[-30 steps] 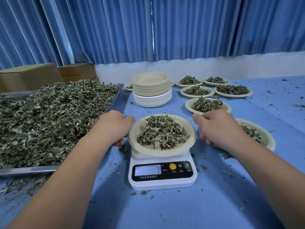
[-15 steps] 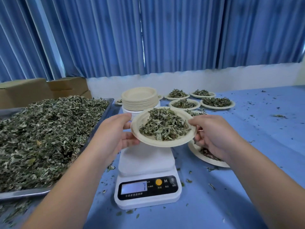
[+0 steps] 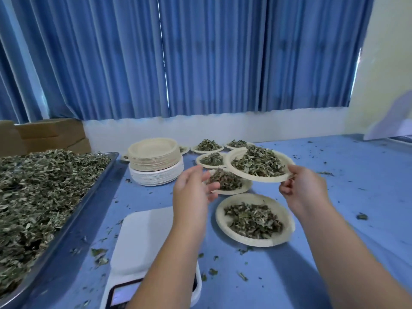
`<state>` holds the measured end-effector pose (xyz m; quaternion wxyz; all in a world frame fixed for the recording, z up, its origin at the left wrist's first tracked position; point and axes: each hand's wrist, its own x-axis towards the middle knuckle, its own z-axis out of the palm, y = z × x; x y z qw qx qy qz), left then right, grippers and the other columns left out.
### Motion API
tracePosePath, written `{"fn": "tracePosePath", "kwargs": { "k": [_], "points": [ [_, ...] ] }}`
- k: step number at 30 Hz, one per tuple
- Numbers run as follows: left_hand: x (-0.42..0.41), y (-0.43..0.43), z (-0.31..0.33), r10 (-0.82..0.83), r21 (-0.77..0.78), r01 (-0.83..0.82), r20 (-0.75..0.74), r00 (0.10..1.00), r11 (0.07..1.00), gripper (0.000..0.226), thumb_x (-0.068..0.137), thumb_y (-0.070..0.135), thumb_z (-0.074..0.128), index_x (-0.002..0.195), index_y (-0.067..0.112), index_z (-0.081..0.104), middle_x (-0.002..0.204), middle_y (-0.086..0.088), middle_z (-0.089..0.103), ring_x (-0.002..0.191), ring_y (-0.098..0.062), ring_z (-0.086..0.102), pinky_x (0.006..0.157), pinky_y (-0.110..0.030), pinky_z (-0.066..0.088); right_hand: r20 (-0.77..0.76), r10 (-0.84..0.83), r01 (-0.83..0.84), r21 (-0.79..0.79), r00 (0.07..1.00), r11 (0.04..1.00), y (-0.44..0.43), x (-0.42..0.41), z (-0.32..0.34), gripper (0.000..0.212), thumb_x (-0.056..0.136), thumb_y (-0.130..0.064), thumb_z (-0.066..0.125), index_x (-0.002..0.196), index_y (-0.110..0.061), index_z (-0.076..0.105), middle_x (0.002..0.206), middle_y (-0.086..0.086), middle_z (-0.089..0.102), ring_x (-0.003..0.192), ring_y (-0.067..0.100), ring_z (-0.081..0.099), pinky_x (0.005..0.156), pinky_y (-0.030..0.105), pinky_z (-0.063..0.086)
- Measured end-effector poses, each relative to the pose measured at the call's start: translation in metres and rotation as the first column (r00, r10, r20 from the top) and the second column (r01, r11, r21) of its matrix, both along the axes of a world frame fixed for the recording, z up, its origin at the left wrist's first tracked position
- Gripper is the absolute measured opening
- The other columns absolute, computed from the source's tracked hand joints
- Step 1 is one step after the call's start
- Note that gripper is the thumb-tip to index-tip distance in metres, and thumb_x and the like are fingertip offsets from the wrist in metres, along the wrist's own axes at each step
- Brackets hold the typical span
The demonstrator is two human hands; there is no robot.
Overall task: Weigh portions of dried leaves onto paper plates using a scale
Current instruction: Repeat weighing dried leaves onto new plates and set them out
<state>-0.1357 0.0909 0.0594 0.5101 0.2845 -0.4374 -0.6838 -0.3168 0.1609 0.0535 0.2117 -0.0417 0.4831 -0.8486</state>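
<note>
We judge this to be the setting-aside step: the weighed plate [image 3: 263,178] is off the scale [image 3: 145,237] and in the air at about one o'clock from it, above the row of filled plates. Our right hand [image 3: 303,188] pinches its rim at the five o'clock edge, fingers curled under. Our left hand [image 3: 194,188] hangs loose and released, holding nothing, just left of the plate.

The next move calls for a level carry, since a one-edge pinch on thin moulded paper lets the far side sag. Then the plate needs a bare patch of blue table cloth [image 3: 334,208], probably at two o'clock, clear of the nearest filled plate [image 3: 223,221] at three. After that, an empty plate from the stack [image 3: 156,161] at twelve o'clock would go on the scale.

The plates are shallow, round, cream-coloured fibre with a raised lip, and the lower part of the stack is whiter. The leaves are crisp, curled, grey-green flakes, light enough to scatter, and crumbs dot the cloth. The bulk heap [image 3: 40,192] fills a metal tray [image 3: 89,208] at nine to ten o'clock. The scale's top is smooth white plastic and bare. Our left forearm partly hides its display.
</note>
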Motion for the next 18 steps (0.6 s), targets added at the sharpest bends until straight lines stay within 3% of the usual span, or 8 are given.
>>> {"fn": "tracePosePath", "kwargs": {
  "k": [6,9,15,18],
  "points": [
    [0.005,0.0,-0.013,0.025,-0.073,-0.011,0.189,0.982,0.997,0.016,0.098,0.018,0.051,0.089,0.02,0.064,0.088,-0.003,0.065,0.06,-0.015,0.059,0.054,-0.026,0.046,-0.014,-0.167,0.167,0.126,0.986,0.978,0.0,-0.055,-0.021,0.012,0.093,0.002,0.042,0.092,-0.004,0.052,0.062,0.006,0.037,0.05,0.017,0.033,0.045,0.027,0.025],
    [-0.002,0.002,-0.015,0.004,-0.097,0.017,0.22,0.976,0.995,0.015,0.098,0.021,0.052,0.092,0.022,0.065,0.089,-0.001,0.065,0.059,-0.013,0.059,0.056,-0.026,0.047,-0.018,-0.215,0.215,0.197,0.976,0.957,0.003,-0.074,-0.035,0.021,0.094,0.0,0.045,0.076,-0.009,0.051,0.063,0.006,0.037,0.05,0.016,0.032,0.048,0.027,0.024],
    [-0.005,0.001,-0.016,0.011,-0.118,0.019,0.244,0.97,0.993,0.015,0.098,0.021,0.049,0.093,0.024,0.064,0.09,0.0,0.065,0.059,-0.011,0.058,0.052,-0.021,0.046,-0.078,-0.195,0.21,0.347,0.978,0.914,-0.013,-0.089,-0.04,0.004,0.094,-0.003,0.05,0.097,-0.001,0.048,0.065,0.009,0.046,0.052,0.018,0.037,0.049,0.028,0.031],
    [-0.004,0.0,-0.016,0.025,-0.136,0.01,0.254,0.967,0.991,0.016,0.098,0.02,0.048,0.094,0.025,0.063,0.092,0.001,0.066,0.061,-0.011,0.06,0.055,-0.023,0.047,-0.088,-0.171,0.192,0.38,0.981,0.905,-0.017,-0.091,-0.04,0.013,0.095,-0.008,0.055,0.083,-0.004,0.049,0.064,0.009,0.048,0.052,0.019,0.049,0.051,0.028,0.043]
  ]
}}
